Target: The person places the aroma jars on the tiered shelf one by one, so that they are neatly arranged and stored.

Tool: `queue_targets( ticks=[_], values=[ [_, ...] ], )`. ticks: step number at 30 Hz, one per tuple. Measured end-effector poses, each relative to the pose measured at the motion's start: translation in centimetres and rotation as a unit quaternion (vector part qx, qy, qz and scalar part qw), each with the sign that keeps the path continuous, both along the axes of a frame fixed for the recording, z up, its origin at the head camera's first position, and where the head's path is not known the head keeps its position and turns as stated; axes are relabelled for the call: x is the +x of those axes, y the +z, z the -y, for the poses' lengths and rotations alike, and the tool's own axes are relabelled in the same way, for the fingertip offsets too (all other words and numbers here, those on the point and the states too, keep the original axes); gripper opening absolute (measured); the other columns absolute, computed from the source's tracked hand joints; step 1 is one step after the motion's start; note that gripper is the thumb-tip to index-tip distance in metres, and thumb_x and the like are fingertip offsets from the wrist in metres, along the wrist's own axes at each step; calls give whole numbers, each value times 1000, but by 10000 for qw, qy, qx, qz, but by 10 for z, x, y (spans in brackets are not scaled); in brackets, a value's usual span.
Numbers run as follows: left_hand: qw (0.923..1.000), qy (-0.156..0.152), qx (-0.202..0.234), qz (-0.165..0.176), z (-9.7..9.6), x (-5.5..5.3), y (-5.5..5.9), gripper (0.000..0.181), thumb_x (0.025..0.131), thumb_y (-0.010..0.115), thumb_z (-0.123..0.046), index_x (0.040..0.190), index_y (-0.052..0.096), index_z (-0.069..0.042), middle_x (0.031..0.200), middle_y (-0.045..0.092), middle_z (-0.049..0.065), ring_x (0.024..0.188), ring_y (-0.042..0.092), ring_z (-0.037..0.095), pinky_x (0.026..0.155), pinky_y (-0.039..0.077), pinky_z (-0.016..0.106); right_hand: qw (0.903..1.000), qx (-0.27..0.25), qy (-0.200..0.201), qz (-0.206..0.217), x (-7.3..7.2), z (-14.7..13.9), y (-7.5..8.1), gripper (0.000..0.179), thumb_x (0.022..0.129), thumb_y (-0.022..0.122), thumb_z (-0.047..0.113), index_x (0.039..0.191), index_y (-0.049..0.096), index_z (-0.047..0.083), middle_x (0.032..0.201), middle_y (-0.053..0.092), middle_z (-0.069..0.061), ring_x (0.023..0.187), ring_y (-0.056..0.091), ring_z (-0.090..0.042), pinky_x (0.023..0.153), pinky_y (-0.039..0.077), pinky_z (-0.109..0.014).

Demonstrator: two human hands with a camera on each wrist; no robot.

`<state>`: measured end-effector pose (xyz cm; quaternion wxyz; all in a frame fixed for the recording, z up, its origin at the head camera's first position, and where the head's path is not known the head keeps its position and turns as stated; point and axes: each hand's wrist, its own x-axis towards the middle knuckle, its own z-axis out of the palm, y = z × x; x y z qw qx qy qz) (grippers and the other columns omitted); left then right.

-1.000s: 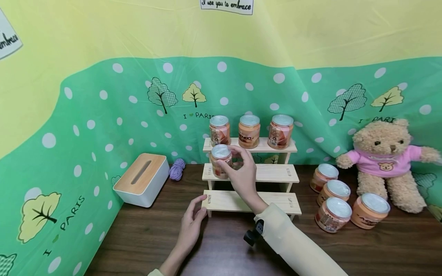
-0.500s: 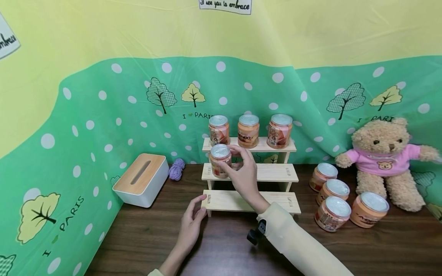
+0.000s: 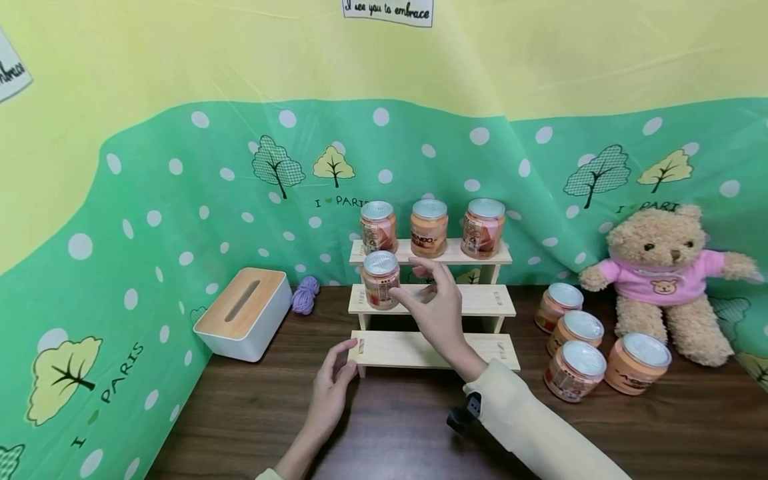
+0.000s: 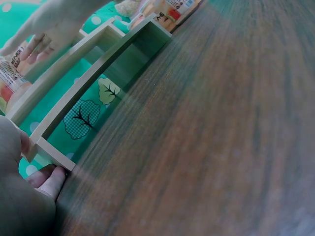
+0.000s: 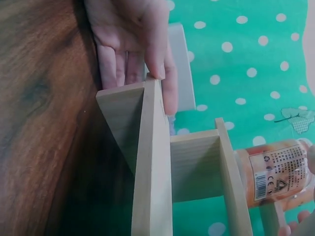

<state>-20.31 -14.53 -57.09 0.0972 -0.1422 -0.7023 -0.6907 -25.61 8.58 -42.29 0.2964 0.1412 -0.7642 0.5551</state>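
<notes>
A three-step wooden rack stands on the dark table. At the left end of its middle step sits an orange jar with a clear ridged lid. My right hand is just right of this jar; thumb and fingers are spread, the thumb tip close to the jar's side. Whether it touches cannot be told. My left hand holds the left end of the lowest step, and in the right wrist view that hand has thumb and forefinger on either side of the board. Three similar jars line the top step.
Several more jars stand on the table right of the rack, beside a teddy bear in a pink shirt. A white tissue box with a wooden lid and purple yarn lie left. Patterned green cloth hangs behind.
The right hand has let go of the jar on the middle step and moved slightly right, its fingers spreading apart. The jar stays put. The left hand keeps its place on the rack.
</notes>
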Motion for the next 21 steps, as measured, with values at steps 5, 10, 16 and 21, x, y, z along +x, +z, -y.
queue_targets(
  ticks=[5, 10, 16, 21],
  values=[
    [9999, 67, -92, -65, -5, 11, 22, 37, 116, 58, -19, 151, 61, -5, 154, 60, 18, 117, 67, 12, 96, 58, 24, 10000, -49, -59, 38, 11, -5, 0, 62, 85, 99, 15, 140, 71, 13, 120, 67, -11, 113, 63, -27, 92, 53, -46],
    [9984, 182, -186, 510, -8, 15, 35, 38, 115, 57, -11, 152, 59, -3, 160, 54, 22, 119, 67, 14, 100, 57, 25, 9999, -129, -31, -67, 23, -11, 1, 59, 86, 98, 12, 139, 71, 11, 120, 68, -15, 114, 62, -31, 97, 49, -50],
    [9981, 223, -236, 520, -8, 15, 35, 38, 115, 56, -8, 152, 59, -1, 159, 55, 23, 117, 68, 14, 99, 57, 24, 9996, -175, 1, -220, 37, -20, 3, 58, 86, 96, 7, 139, 72, 8, 117, 70, -17, 111, 63, -25, 97, 50, -40],
    [9975, 217, -256, 615, -8, 15, 37, 38, 115, 56, -9, 152, 59, -3, 159, 56, 21, 116, 67, 13, 99, 57, 25, 9993, -165, -20, -337, 50, -28, 1, 55, 85, 95, 2, 136, 74, 8, 111, 71, -11, 106, 64, -24, 94, 50, -32]
  ],
)
